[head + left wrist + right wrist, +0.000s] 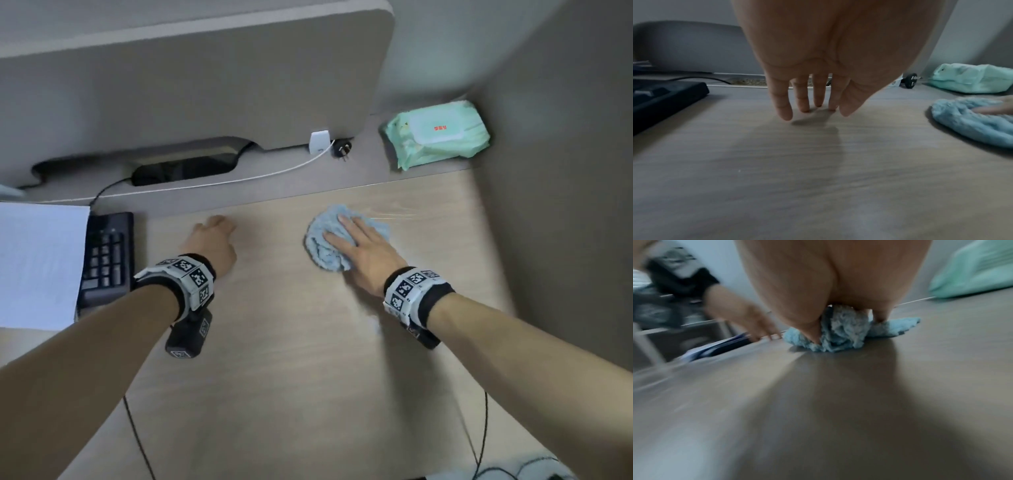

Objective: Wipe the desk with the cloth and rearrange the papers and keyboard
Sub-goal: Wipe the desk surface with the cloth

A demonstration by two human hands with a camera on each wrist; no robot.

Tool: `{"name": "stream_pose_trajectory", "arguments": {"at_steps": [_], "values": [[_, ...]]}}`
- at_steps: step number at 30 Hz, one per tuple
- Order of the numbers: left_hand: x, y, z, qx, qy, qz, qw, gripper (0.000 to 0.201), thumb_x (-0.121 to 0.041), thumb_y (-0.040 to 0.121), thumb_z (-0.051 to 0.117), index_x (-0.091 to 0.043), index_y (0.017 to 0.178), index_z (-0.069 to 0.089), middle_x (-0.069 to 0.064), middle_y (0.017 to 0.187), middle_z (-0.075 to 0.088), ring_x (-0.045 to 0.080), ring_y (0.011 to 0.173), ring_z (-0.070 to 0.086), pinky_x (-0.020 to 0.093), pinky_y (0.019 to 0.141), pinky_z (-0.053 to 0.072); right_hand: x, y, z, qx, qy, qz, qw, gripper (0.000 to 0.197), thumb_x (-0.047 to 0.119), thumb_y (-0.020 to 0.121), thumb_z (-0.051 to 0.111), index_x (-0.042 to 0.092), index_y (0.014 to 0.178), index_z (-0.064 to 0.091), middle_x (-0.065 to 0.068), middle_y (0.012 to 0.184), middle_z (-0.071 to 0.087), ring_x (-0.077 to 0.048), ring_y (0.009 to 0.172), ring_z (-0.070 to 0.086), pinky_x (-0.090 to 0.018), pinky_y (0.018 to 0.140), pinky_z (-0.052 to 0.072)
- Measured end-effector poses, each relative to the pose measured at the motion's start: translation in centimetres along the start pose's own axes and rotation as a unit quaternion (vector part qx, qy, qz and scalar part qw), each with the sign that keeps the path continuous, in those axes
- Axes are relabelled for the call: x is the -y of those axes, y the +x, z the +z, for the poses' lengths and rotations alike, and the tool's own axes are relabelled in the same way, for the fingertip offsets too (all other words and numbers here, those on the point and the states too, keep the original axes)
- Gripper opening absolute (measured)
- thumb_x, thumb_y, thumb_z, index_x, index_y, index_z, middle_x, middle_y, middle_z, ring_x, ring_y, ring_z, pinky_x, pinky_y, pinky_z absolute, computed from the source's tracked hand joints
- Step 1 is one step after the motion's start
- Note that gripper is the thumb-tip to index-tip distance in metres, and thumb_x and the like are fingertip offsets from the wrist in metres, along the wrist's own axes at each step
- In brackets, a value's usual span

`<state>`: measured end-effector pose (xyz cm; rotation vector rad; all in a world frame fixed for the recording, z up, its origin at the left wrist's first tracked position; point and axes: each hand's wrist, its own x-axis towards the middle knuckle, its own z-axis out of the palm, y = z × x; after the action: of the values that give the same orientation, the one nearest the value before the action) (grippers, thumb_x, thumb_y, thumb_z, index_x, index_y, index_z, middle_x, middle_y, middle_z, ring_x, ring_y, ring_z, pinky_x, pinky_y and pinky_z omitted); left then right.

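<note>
A crumpled light-blue cloth lies on the wooden desk, right of centre near the back. My right hand presses flat on it with straight fingers; in the right wrist view the cloth bunches under the palm. My left hand rests empty on the desk left of the cloth, its relaxed fingers touching the wood by their tips. The black keyboard sits at the left, and white papers lie over its left part.
A green pack of wipes lies at the back right corner. A white cable and a black plug run along the grey back ledge under a grey partition panel. A wall borders the desk's right side.
</note>
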<state>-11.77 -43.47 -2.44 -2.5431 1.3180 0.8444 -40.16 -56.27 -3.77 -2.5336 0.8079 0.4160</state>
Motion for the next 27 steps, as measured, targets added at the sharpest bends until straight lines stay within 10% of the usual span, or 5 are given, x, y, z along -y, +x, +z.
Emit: {"name": "stream_pose_trajectory", "arguments": {"at_steps": [6,14,22,27], "values": [[0.8,-0.4,0.7,-0.034,-0.044,0.013,0.998,0.053,-0.014,0.092,0.044,-0.020,0.144,0.039,-0.005,0.158,0.024,0.027,0.139,0.028,0.038,0.113,0.030,0.3,6.9,-3.3,-0.057,0.039,0.184,0.981,0.077,0.011,0.088,0.055,0.027,0.154,0.017,-0.015,0.163,-0.005,-0.042,0.148,-0.001,-0.049,0.122,0.010],[2.8,-1.2,-0.5,-0.062,-0.153,0.004,0.986,0.041,-0.015,0.094,0.048,-0.015,0.135,0.050,0.005,0.144,0.047,0.029,0.126,0.050,0.037,0.107,0.038,8.4,6.5,0.3,0.010,0.002,-0.062,0.998,0.085,0.002,0.083,0.056,0.034,0.153,0.020,-0.006,0.164,-0.004,-0.032,0.150,-0.003,-0.048,0.122,0.005],[4.1,-4.0,-0.1,-0.065,-0.164,-0.048,0.983,0.034,-0.017,0.094,0.046,-0.011,0.127,0.054,0.015,0.124,0.061,0.033,0.109,0.059,0.037,0.093,0.048,4.6,8.1,-2.2,-0.035,0.028,0.116,0.992,0.080,0.006,0.085,0.057,0.028,0.153,0.020,-0.012,0.163,-0.003,-0.039,0.149,-0.003,-0.048,0.122,0.009],[6.3,-6.9,-0.3,-0.090,-0.174,-0.100,0.975,0.030,-0.020,0.095,0.046,-0.013,0.123,0.055,0.013,0.116,0.064,0.032,0.104,0.061,0.038,0.088,0.050,13.1,7.6,0.5,0.053,-0.022,-0.048,0.997,0.088,0.005,0.083,0.059,0.027,0.155,0.014,-0.012,0.162,-0.013,-0.037,0.148,-0.011,-0.050,0.122,0.002]]}}
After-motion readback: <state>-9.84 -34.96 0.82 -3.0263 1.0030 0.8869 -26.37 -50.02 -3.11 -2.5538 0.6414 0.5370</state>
